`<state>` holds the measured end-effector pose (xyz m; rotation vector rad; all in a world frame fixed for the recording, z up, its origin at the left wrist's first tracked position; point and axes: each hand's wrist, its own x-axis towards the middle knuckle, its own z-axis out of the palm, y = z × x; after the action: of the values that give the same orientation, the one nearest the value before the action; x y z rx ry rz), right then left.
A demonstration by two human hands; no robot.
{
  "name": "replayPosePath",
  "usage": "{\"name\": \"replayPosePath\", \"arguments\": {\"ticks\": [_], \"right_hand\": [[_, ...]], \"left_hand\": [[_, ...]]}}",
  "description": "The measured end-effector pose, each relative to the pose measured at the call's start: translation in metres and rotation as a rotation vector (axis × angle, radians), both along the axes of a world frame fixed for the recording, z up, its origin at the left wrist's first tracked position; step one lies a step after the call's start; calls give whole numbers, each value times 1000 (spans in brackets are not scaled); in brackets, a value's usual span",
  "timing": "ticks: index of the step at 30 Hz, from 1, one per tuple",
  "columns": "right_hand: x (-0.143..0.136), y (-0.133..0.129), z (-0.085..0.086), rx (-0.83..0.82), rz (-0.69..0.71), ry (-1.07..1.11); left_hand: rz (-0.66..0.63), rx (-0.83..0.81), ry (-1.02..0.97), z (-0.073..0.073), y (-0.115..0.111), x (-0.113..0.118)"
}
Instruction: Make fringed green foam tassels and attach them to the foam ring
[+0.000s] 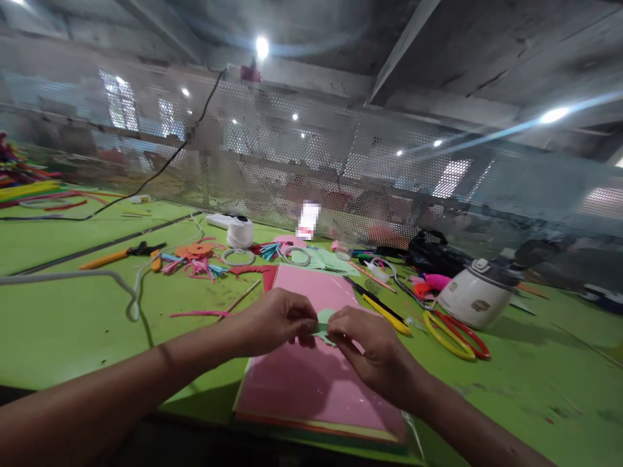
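Both hands meet over a stack of coloured sheets, with a pink sheet (302, 389) on top. Between them is a small light green paper piece (322, 326), folded or cut, its exact shape partly covered by fingers. My left hand (277, 318) pinches the piece's left side between thumb and fingers. On its right side, my right hand (372, 337) grips it with closed fingertips. A yellow-handled cutter (387, 313) lies just beyond my right hand. Left of the stack are a thin wooden stick (241, 298) and a pink strip (202, 314).
A white kettle (479, 292) stands at the right, with scissors with red and yellow handles (452, 337) before it. Orange-handled pliers (109, 258), paper tassels (197, 259), a white thread spool (240, 232) and a lit phone (308, 219) lie along the back of the green table (63, 318).
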<state>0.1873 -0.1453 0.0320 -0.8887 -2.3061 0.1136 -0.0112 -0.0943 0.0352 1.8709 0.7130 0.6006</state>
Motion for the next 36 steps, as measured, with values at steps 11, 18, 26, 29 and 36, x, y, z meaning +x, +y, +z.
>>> {"name": "replayPosePath", "arguments": {"ticks": [11, 18, 26, 29, 36], "right_hand": [[-9, -33, -24, 47, -69, -255], [-7, -36, -28, -40, -30, -246], [-3, -33, -29, -122, 27, -192], [-3, -33, -28, -181, 10, -142], [-7, -37, -30, -283, -58, -82]], "left_hand": [[155, 646, 295, -37, -37, -5], [130, 836, 356, -44, -72, -14], [139, 840, 341, -45, -61, -15], [131, 833, 336, -46, -58, -15], [165, 808, 444, -54, -63, -17]]}}
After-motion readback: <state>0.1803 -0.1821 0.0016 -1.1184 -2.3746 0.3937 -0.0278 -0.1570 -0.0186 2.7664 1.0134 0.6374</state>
